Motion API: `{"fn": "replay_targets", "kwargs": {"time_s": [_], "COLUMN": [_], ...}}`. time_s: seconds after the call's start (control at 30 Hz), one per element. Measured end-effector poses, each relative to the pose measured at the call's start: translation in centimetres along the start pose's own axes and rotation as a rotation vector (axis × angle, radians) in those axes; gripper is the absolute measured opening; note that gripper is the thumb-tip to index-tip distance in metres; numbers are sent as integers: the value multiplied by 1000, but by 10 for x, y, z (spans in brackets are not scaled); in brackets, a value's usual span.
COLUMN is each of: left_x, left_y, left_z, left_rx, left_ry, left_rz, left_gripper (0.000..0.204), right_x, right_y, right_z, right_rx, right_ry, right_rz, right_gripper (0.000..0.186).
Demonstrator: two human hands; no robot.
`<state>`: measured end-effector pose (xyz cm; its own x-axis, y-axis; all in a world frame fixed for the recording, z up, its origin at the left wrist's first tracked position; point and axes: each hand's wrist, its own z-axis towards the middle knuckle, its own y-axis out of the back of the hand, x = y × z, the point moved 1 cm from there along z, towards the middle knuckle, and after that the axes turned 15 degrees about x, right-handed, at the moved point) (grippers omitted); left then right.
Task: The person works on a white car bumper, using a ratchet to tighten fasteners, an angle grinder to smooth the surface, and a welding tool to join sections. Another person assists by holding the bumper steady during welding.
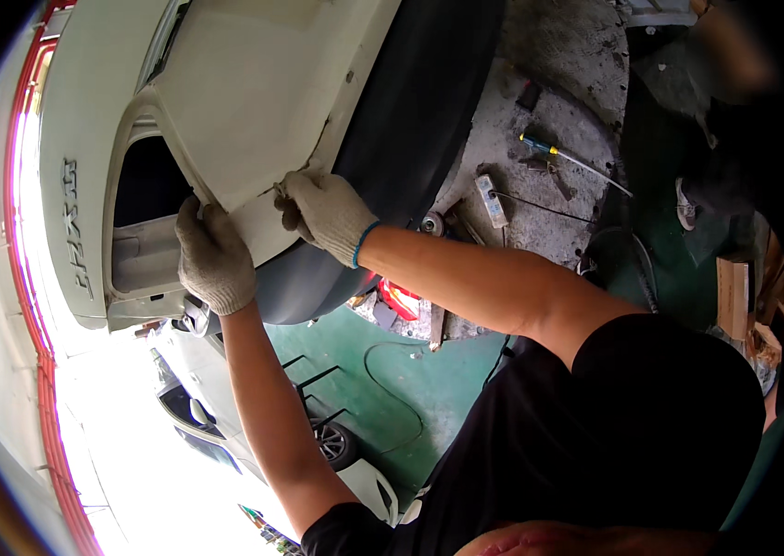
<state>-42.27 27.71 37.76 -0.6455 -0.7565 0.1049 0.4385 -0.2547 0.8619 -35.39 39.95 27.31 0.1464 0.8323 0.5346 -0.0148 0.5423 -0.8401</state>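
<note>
A pale car body panel (253, 102) fills the upper left, with a dark bumper (420, 102) along its edge. My left hand (216, 259), in a knitted work glove, closes its fingertips on the panel's edge beside a recessed opening (144, 259). My right hand (329, 215), gloved too, pinches at the panel's seam next to the bumper. Whatever sits between its fingertips is too small to make out. Raised lettering (75, 222) runs along the bodywork left of the opening.
A screwdriver (540, 145), a white power strip (492, 201) with its cord and a red lamp (399, 298) lie at right and below the bumper. Another person's shoe (685, 206) shows at far right, near cardboard (733, 298). A white car (216, 408) stands at lower left.
</note>
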Motion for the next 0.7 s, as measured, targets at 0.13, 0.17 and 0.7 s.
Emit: {"fn": "replay_targets", "kwargs": {"time_s": [0.13, 0.17, 0.7], "left_x": [2, 3, 4], "left_y": [1, 1, 0], "left_z": [-1, -1, -2], "left_rx": [2, 3, 38], "left_ry": [7, 7, 4], "left_rz": [-5, -19, -16], "left_gripper": [36, 36, 39], "right_x": [6, 11, 11], "right_y": [26, 30, 24], "right_z": [17, 17, 2], "right_rx": [-24, -57, 166], "right_ry": [352, 473, 35], "right_rz": [-1100, -1434, -510], "right_gripper": [31, 32, 35]}}
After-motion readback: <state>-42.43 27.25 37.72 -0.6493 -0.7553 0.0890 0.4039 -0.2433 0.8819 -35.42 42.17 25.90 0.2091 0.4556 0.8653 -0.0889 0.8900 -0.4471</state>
